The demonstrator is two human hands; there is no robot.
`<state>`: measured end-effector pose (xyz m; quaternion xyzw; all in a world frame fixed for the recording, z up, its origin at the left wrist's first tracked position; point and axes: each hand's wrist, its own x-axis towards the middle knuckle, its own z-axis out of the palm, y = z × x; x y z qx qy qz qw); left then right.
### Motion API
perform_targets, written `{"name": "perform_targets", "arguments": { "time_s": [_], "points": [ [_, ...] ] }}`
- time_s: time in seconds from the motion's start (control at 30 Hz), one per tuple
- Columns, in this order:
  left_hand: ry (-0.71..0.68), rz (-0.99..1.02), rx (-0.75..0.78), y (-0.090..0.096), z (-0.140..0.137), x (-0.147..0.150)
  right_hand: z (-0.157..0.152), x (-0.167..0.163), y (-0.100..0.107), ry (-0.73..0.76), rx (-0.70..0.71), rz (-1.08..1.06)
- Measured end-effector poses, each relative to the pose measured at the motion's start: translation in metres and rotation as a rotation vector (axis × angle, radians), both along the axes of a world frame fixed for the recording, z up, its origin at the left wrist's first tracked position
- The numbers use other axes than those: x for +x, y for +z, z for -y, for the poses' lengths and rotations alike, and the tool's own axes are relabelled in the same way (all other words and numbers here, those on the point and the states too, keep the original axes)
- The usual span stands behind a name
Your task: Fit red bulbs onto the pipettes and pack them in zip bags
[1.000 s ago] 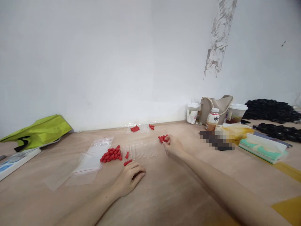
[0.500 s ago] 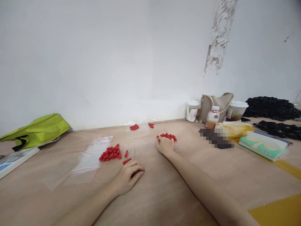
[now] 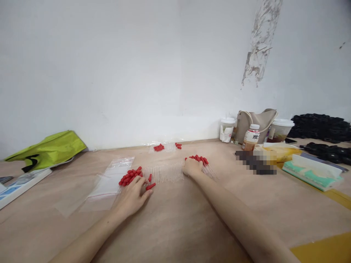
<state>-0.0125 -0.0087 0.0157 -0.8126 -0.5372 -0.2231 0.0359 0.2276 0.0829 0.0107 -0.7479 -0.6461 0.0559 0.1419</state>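
My left hand reaches over the front of a pile of red rubber bulbs, thumb apart from the other fingers; its fingertips touch the pile's near side. Two loose red bulbs lie just right of those fingers. In the middle, a row of thin clear tubes lies side by side on the brown paper. At the row's right end, my right hand is closed with its fingers curled down, and what they grip is hidden. Beyond and beside it lie several clear tubes with red bulbs on their far ends.
Clear zip bags lie left of the pile. More red pieces rest on plastic by the wall. On the right are a drink bottle, lidded cups, a grey bag and a tissue pack. A yellow-green bag sits left.
My left hand has moved left and forward, from beside the loose red bulbs to the pile. My right hand stays at the right end of the tube row. The view has shifted slightly.
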Motion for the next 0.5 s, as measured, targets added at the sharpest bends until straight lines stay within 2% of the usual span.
{"name": "perform_targets", "arguments": {
  "time_s": [0.27, 0.4, 0.5],
  "points": [
    [-0.012, 0.035, 0.101, -0.016, -0.007, 0.011, 0.001, -0.005, 0.008, 0.051, -0.034, 0.002],
    [-0.091, 0.135, 0.130, -0.022, -0.005, 0.012, 0.020, 0.009, 0.016, 0.108, 0.062, -0.021],
    [-0.204, 0.178, 0.101, -0.020, 0.003, 0.022, 0.041, 0.023, 0.013, 0.251, 0.200, -0.060]
  ]
}}
